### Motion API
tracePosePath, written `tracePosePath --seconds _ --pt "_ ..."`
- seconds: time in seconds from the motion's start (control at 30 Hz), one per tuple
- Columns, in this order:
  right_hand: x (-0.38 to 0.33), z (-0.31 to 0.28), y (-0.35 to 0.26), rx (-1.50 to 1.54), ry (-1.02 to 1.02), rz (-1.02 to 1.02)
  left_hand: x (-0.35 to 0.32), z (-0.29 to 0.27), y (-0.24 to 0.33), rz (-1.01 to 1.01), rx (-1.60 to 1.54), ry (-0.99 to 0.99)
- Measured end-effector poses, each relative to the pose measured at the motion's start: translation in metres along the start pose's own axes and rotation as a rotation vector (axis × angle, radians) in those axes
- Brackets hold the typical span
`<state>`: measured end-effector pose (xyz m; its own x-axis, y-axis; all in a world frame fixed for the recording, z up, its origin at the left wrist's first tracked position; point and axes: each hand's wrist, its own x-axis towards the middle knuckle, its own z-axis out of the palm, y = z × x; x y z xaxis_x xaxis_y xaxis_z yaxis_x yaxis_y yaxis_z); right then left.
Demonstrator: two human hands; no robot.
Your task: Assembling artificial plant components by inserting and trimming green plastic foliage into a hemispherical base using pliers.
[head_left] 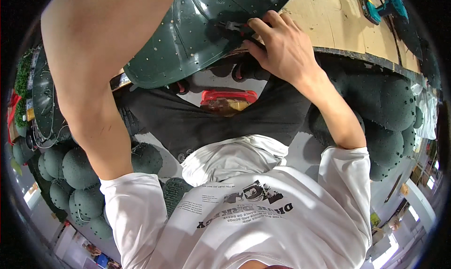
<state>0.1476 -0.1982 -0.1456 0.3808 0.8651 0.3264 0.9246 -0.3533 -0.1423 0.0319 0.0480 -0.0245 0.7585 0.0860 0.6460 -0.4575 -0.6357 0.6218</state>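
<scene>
Right hand: fingers curled closed around a small dark tool, pressed against the inner surface of the green dome. Left hand: out of view past the upper edge; only the forearm shows, so its grip cannot be determined. The dome sits above the lap, its upper rim overlapping the bench. A teal drill lies on the bench. Green spheres lie at left.

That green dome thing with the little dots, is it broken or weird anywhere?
Nothing looks broken. The dark green dome is whole, with rows of small pale studs. The right hand presses a small red-and-black tool against it. The left hand is out of view.
</scene>
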Motion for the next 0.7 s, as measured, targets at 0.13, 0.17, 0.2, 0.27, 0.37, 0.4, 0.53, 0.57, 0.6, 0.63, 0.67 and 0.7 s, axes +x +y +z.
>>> tracePosePath --seconds 0.13,0.17,0.2,0.27,0.37,0.4,0.53,0.57,0.6,0.63,0.67,0.7 --pt "0.001 -0.001 0.008 0.051 -0.007 -0.025 -0.001 0.003 0.004 -0.012 0.008 0.007" --pt "0.001 -0.001 0.007 0.060 0.007 -0.026 -0.003 0.003 0.007 -0.016 0.009 0.008" --pt "0.000 -0.001 0.007 0.068 0.021 -0.026 -0.002 0.006 0.008 -0.020 0.009 0.009" --pt "0.001 -0.003 0.006 0.094 -0.003 -0.005 -0.004 0.011 0.013 -0.028 0.011 0.012" --pt "0.003 -0.004 0.004 0.160 -0.040 0.023 -0.010 0.006 0.025 -0.040 0.022 0.018" --pt "0.005 -0.004 0.004 0.199 -0.052 0.031 -0.010 0.006 0.024 -0.044 0.028 0.021" --pt "0.001 -0.003 -0.001 0.187 -0.139 0.137 -0.007 0.019 0.023 -0.042 0.007 0.030" --pt "0.001 -0.004 -0.007 0.127 -0.127 0.128 -0.005 0.020 0.021 -0.048 0.014 0.031" --pt "0.001 -0.004 -0.011 0.066 -0.115 0.119 -0.007 0.018 0.025 -0.053 0.020 0.031" --pt "0.001 -0.004 -0.012 0.069 -0.116 0.118 -0.008 0.017 0.025 -0.057 0.025 0.031" --pt "0.001 -0.003 -0.014 0.061 -0.111 0.105 -0.009 0.016 0.031 -0.062 0.031 0.035" --pt "0.002 -0.002 -0.015 0.053 -0.106 0.094 -0.009 0.015 0.031 -0.066 0.037 0.038"
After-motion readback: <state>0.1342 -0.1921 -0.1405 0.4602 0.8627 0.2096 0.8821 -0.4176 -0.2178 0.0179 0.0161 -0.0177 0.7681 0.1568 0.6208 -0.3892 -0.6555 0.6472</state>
